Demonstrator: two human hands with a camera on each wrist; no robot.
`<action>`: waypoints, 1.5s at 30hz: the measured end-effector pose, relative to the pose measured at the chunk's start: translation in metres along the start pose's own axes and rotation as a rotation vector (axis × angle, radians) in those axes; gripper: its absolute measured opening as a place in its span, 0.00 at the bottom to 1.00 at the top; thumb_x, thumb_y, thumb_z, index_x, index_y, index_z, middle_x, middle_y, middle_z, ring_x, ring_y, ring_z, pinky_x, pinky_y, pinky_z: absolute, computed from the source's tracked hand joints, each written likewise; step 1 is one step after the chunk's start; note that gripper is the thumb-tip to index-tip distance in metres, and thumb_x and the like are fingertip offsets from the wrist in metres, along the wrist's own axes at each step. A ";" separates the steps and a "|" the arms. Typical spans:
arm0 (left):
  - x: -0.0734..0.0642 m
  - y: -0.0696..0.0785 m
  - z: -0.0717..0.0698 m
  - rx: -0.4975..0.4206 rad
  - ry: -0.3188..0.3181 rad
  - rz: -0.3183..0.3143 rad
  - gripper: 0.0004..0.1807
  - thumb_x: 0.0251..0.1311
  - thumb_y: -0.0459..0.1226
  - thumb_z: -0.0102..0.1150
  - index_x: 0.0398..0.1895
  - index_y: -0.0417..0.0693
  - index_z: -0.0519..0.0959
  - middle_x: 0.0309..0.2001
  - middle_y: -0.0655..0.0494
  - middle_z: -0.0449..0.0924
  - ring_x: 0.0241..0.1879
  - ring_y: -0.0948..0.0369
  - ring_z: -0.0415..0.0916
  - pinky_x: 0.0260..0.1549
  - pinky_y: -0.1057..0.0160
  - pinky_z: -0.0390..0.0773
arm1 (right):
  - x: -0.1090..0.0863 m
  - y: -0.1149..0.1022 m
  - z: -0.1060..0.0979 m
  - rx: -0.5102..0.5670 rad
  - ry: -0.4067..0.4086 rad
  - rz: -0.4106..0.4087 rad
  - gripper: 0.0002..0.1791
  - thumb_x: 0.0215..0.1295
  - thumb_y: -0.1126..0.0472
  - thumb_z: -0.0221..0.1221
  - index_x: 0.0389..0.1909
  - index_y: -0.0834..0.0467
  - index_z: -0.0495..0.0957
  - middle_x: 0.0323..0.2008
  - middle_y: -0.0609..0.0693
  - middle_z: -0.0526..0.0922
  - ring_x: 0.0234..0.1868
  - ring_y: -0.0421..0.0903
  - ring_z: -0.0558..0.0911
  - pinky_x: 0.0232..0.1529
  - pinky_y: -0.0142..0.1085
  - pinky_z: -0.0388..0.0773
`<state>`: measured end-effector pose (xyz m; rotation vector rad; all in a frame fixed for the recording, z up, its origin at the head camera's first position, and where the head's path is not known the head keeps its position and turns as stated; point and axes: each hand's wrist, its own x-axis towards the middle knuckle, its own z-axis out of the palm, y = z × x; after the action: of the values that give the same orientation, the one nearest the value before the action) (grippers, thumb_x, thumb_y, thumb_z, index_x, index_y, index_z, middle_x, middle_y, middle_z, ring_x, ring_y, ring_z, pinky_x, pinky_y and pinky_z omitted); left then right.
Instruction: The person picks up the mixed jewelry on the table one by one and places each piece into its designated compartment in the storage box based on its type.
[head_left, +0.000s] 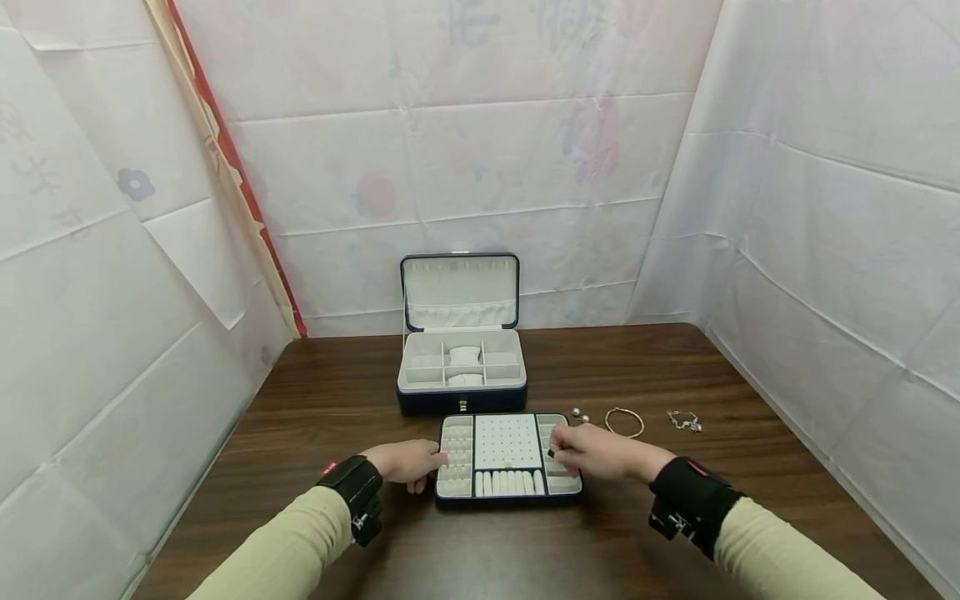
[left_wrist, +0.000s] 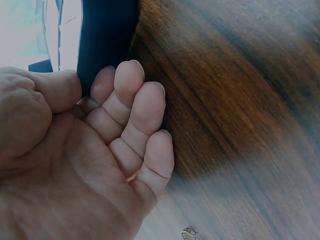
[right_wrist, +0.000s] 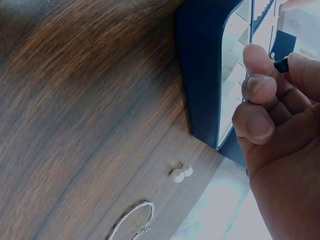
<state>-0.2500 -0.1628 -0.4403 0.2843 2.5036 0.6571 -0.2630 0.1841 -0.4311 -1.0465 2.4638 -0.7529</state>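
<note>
Right hand (head_left: 596, 452) pinches a small dark piece (right_wrist: 281, 65), material unclear, between thumb and forefinger over the right-side compartments of a shallow navy rectangular tray (head_left: 508, 502) with off-white lining; left hand (head_left: 405, 462) grasps the tray's left edge. Probable faults: a slack pinch drops the piece into an unintended compartment; uneven left-hand pressure skews the tray; a wide right-hand sweep scatters the round white pearl-like studs (right_wrist: 181, 173) lying just beside it

Head looks down, wrist views close; tray (head_left: 507, 502) shared.
</note>
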 end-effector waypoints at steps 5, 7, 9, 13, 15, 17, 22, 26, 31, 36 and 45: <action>0.000 0.000 0.000 0.004 0.002 0.005 0.13 0.78 0.43 0.45 0.38 0.45 0.75 0.22 0.50 0.77 0.23 0.57 0.74 0.30 0.61 0.70 | 0.002 -0.003 0.001 -0.006 0.001 0.011 0.07 0.81 0.60 0.49 0.39 0.49 0.70 0.25 0.45 0.79 0.25 0.34 0.71 0.32 0.31 0.68; 0.000 0.000 0.000 0.002 0.002 0.009 0.14 0.78 0.43 0.45 0.38 0.45 0.75 0.22 0.50 0.77 0.23 0.57 0.74 0.30 0.61 0.70 | 0.003 -0.004 0.001 0.005 -0.002 0.005 0.07 0.81 0.61 0.49 0.38 0.50 0.70 0.25 0.45 0.79 0.25 0.34 0.72 0.32 0.31 0.69; -0.001 0.001 0.000 -0.007 0.002 0.012 0.14 0.78 0.43 0.45 0.38 0.45 0.75 0.22 0.50 0.77 0.23 0.56 0.74 0.30 0.61 0.70 | 0.004 -0.006 0.002 0.016 -0.004 -0.004 0.07 0.81 0.62 0.49 0.38 0.52 0.70 0.24 0.45 0.78 0.25 0.34 0.72 0.32 0.31 0.69; -0.002 0.001 0.000 -0.015 0.003 0.016 0.14 0.77 0.43 0.45 0.38 0.45 0.75 0.22 0.49 0.77 0.23 0.56 0.74 0.29 0.61 0.70 | 0.005 -0.009 0.004 0.021 -0.007 -0.020 0.08 0.80 0.63 0.50 0.36 0.53 0.70 0.23 0.44 0.78 0.25 0.34 0.72 0.31 0.31 0.69; -0.001 0.001 0.001 -0.013 0.005 0.017 0.14 0.77 0.43 0.45 0.38 0.44 0.75 0.22 0.49 0.77 0.23 0.56 0.74 0.29 0.61 0.70 | 0.005 -0.009 0.005 0.019 -0.006 -0.024 0.08 0.80 0.63 0.50 0.36 0.53 0.70 0.23 0.43 0.78 0.25 0.34 0.72 0.31 0.30 0.68; -0.001 0.001 0.001 -0.006 0.008 0.015 0.14 0.77 0.43 0.45 0.38 0.44 0.75 0.22 0.49 0.77 0.23 0.56 0.74 0.29 0.61 0.70 | 0.006 -0.009 0.006 0.016 -0.009 -0.025 0.08 0.80 0.63 0.50 0.36 0.52 0.70 0.24 0.42 0.77 0.25 0.33 0.72 0.32 0.30 0.69; -0.001 0.002 0.000 0.013 0.013 0.014 0.14 0.77 0.43 0.45 0.38 0.44 0.75 0.22 0.49 0.78 0.23 0.56 0.74 0.29 0.61 0.71 | 0.008 -0.008 0.007 0.008 -0.021 -0.044 0.07 0.80 0.61 0.50 0.37 0.52 0.71 0.25 0.41 0.76 0.28 0.33 0.73 0.35 0.31 0.70; -0.001 0.003 -0.001 0.018 0.013 0.016 0.14 0.77 0.43 0.45 0.37 0.44 0.75 0.22 0.49 0.78 0.23 0.56 0.75 0.30 0.61 0.71 | 0.010 -0.009 0.008 0.018 -0.032 -0.047 0.06 0.80 0.60 0.51 0.38 0.52 0.72 0.24 0.42 0.76 0.28 0.33 0.73 0.37 0.32 0.70; -0.001 0.003 0.000 0.020 0.015 0.019 0.14 0.77 0.43 0.45 0.36 0.43 0.75 0.22 0.49 0.78 0.23 0.56 0.75 0.30 0.61 0.71 | 0.013 -0.009 0.011 0.032 -0.036 -0.036 0.06 0.80 0.60 0.51 0.39 0.51 0.72 0.24 0.44 0.76 0.29 0.33 0.73 0.37 0.32 0.71; -0.002 0.002 0.000 0.019 0.010 0.018 0.14 0.77 0.43 0.45 0.36 0.44 0.75 0.22 0.49 0.78 0.23 0.56 0.75 0.30 0.61 0.71 | 0.015 -0.010 0.015 0.057 -0.052 -0.025 0.07 0.80 0.61 0.51 0.37 0.51 0.70 0.26 0.44 0.76 0.29 0.34 0.74 0.36 0.31 0.71; -0.001 0.002 0.000 0.012 0.005 0.013 0.14 0.77 0.43 0.45 0.36 0.44 0.75 0.22 0.49 0.78 0.23 0.56 0.75 0.29 0.61 0.71 | 0.016 -0.010 0.020 0.088 -0.062 -0.030 0.07 0.79 0.63 0.51 0.36 0.51 0.70 0.28 0.43 0.75 0.30 0.35 0.76 0.35 0.31 0.72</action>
<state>-0.2487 -0.1616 -0.4385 0.3032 2.5128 0.6493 -0.2578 0.1593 -0.4432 -1.0602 2.3461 -0.8177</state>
